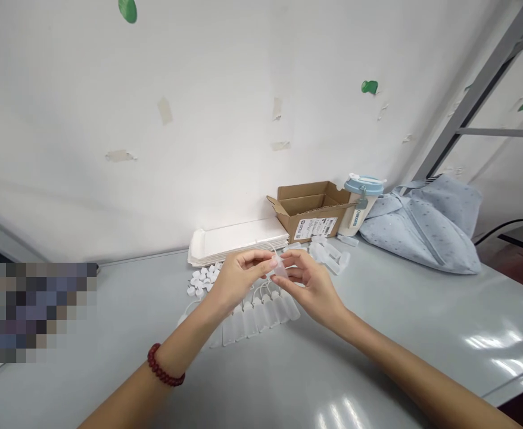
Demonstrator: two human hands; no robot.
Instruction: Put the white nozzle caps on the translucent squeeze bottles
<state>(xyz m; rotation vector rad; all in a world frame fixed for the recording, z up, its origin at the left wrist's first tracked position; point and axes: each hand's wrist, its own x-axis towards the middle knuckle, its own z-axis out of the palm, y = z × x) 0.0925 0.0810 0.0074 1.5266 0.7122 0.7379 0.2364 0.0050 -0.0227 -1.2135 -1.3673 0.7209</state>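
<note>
Both hands meet above the table around a small translucent plastic bottle [280, 269]. My right hand [310, 285] has its thumb and fingers around the bottle's body. At its top, the fingertips of my left hand [241, 275] pinch the cap end, where a thin white loop sticks up. Below the hands lies a row of similar bottles [261, 313] with white loops at their tops, partly hidden by my left forearm. White caps [201, 279] are heaped left of the hands. More translucent bottles [330, 253], apparently without caps, lie loose behind my right hand.
A stack of white trays [239, 235] lies against the wall. Beside it stand an open cardboard box [315, 214] and a cup with a blue lid [362, 199]. A light blue cloth bag [422, 229] rests at the right. The grey table [123, 310] reflects light.
</note>
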